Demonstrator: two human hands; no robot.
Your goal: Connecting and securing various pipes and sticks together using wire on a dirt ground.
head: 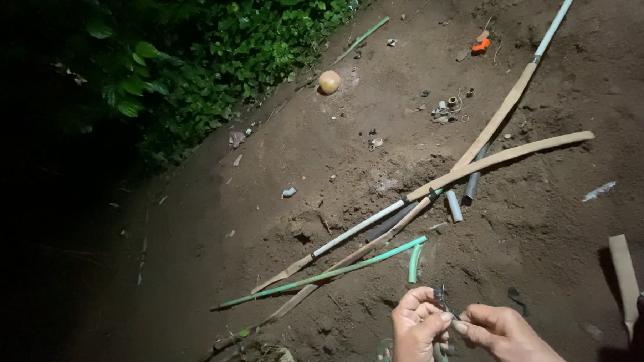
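Layout taken from the crossing bundle of sticks and pipes (pixel 409 214) lying on the dirt ground (pixel 537 216). Nearer the camera than the bundle, at the lower edge, the left hand (pixel 415 335) and right hand (pixel 502 335) meet fingertip to fingertip on a small clip (pixel 442 298). A curved hose piece (pixel 414 263) lies between bundle and hands. Beyond the bundle, to the left, rests a round ball (pixel 329 81); beyond it, to the right, a scatter of small parts (pixel 448 111). Foliage (pixel 224 49) borders the ground far left of the bundle. A flat strip (pixel 624 277) lies to its lower right.
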